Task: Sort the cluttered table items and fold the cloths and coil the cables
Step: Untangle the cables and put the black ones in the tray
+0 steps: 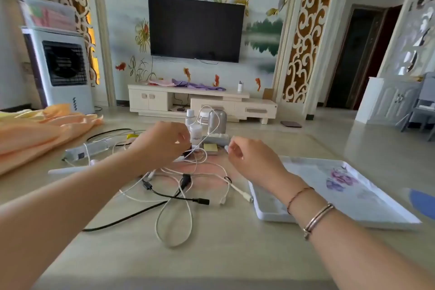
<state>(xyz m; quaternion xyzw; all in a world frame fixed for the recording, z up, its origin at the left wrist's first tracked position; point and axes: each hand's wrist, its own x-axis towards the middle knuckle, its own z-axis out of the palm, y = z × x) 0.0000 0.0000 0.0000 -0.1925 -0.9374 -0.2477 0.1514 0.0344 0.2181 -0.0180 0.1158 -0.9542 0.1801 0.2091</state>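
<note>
A tangle of white cables [174, 216] and a black cable [164, 195] lies on the beige table in front of me. My left hand [162, 143] is raised over the tangle, fingers curled, pinching a white cable that loops up toward the bottles. My right hand [249, 155] hovers to the right, fingers curled round a white cable end. An orange cloth [35, 134] lies crumpled at the far left.
A white flowered tray [348, 195] sits at the right. Small white bottles [195, 133], a grey container [217, 121], yellow sticky notes [210, 147] and a power strip [89, 149] stand behind the cables. A white pen [68, 170] lies at left.
</note>
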